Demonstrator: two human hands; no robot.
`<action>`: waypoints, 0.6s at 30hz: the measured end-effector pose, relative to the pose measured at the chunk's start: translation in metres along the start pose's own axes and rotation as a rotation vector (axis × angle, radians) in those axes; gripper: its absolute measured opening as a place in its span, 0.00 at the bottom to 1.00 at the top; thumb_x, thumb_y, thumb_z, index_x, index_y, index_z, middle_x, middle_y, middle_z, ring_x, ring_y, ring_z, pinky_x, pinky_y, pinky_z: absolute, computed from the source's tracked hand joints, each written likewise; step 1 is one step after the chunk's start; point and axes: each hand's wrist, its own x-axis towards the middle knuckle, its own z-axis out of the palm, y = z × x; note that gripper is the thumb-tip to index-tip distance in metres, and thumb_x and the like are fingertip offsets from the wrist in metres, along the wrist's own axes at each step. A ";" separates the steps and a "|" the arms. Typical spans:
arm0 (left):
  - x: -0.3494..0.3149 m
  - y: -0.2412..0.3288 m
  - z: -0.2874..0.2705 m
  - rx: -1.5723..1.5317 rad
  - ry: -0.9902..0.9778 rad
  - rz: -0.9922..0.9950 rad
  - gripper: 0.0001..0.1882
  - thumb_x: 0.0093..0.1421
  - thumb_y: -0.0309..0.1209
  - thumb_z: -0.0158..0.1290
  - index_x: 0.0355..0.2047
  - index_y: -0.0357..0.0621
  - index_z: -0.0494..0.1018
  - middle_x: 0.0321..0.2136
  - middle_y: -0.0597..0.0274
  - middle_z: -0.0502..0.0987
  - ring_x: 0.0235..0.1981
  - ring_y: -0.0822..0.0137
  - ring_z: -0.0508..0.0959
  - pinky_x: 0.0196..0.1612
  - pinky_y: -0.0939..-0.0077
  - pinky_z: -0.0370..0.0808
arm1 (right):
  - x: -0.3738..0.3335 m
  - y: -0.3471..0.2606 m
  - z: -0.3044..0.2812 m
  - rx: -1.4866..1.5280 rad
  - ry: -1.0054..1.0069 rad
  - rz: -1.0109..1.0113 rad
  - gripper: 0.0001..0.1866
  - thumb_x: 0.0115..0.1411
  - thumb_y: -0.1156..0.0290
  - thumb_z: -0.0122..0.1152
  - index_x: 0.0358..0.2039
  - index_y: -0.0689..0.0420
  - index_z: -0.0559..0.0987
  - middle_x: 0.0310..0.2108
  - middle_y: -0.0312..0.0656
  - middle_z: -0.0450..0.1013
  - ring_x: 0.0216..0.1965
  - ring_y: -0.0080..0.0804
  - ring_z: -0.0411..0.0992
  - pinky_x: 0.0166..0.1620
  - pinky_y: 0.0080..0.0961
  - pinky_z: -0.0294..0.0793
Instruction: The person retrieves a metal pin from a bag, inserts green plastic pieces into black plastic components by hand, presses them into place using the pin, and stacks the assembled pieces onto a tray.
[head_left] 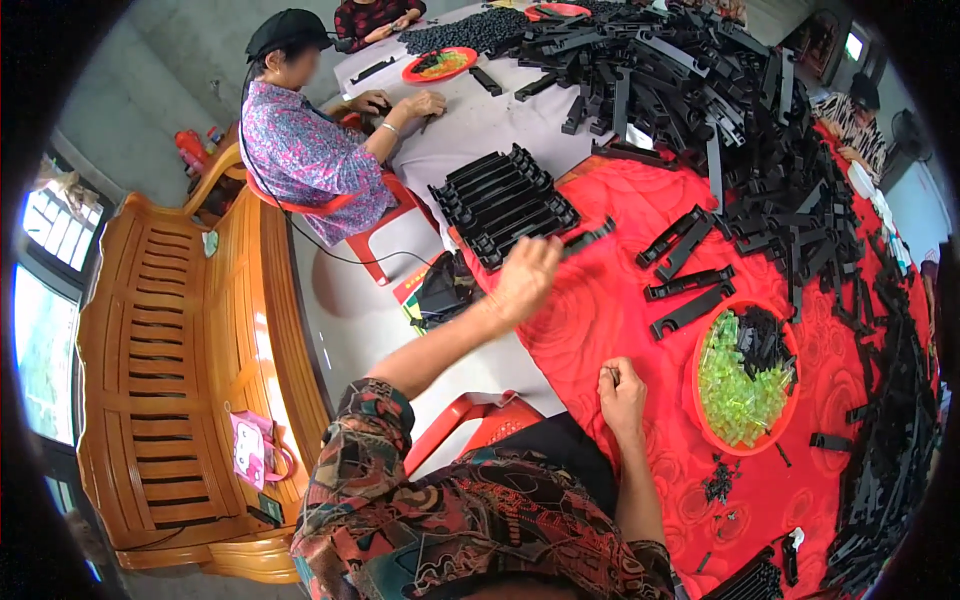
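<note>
Patterned shirt (450,530) nearest. Black strip (594,235) lay two o'clock from nearer left hand (529,276), long axis likewise; fingers curled, right hand (624,394) too, grips unclear.

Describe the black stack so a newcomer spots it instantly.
Find where the red cloth meets the pale cloth. The black stack lies there, just beyond the left hand. It forms tidy parallel rows, unlike the jumbled black heap farther right.

Daylight glares white through the window (45,350) at the frame's left, the left hand (530,272) looks slightly blurred, and fisheye distortion bends straight edges toward black corners.
</note>
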 end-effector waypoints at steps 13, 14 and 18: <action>0.002 -0.085 0.046 -0.030 -0.081 -0.268 0.20 0.48 0.27 0.54 0.43 0.34 0.68 0.34 0.49 0.66 0.36 0.53 0.65 0.41 0.65 0.66 | 0.003 -0.014 -0.004 -0.003 -0.066 0.063 0.05 0.53 0.75 0.52 0.30 0.61 0.69 0.20 0.49 0.70 0.24 0.45 0.72 0.27 0.36 0.69; 0.002 -0.084 0.047 -0.043 -0.085 -0.268 0.20 0.48 0.27 0.54 0.43 0.34 0.68 0.34 0.49 0.66 0.36 0.53 0.65 0.41 0.65 0.66 | 0.003 -0.015 -0.005 -0.025 -0.075 0.087 0.05 0.53 0.75 0.52 0.30 0.61 0.69 0.21 0.49 0.71 0.25 0.45 0.73 0.27 0.36 0.69; -0.001 -0.085 0.052 0.012 -0.068 -0.272 0.18 0.47 0.24 0.54 0.41 0.35 0.68 0.35 0.49 0.66 0.36 0.53 0.65 0.42 0.65 0.66 | 0.002 -0.015 -0.008 -0.043 -0.072 0.074 0.04 0.53 0.75 0.52 0.30 0.60 0.69 0.21 0.49 0.71 0.25 0.45 0.73 0.27 0.36 0.69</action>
